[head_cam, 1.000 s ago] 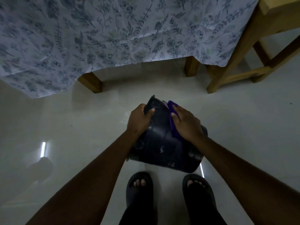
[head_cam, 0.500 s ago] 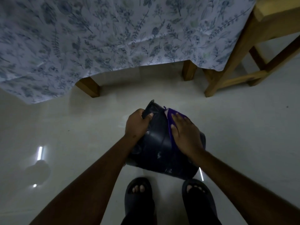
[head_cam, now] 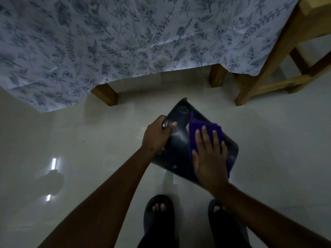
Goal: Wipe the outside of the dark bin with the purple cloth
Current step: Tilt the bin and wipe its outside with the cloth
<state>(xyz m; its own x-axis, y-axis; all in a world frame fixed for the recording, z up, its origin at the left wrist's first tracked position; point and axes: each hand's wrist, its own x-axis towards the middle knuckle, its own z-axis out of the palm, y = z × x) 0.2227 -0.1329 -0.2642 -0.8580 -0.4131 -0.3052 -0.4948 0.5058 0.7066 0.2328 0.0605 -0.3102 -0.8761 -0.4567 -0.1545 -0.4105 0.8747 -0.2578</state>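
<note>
bin (head_cam: 179, 142) dark, glossy, tilted, gripped at edge by left hand (head_cam: 155, 135); right hand (head_cam: 209, 158) flat, fingers spread, pressing purple cloth (head_cam: 197, 130) on side.

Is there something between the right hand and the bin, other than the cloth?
Nothing visible. The right hand lies flat on the purple cloth, which lies directly on the bin wall. The left hand grips the bin's left edge, clear of the cloth.
</note>
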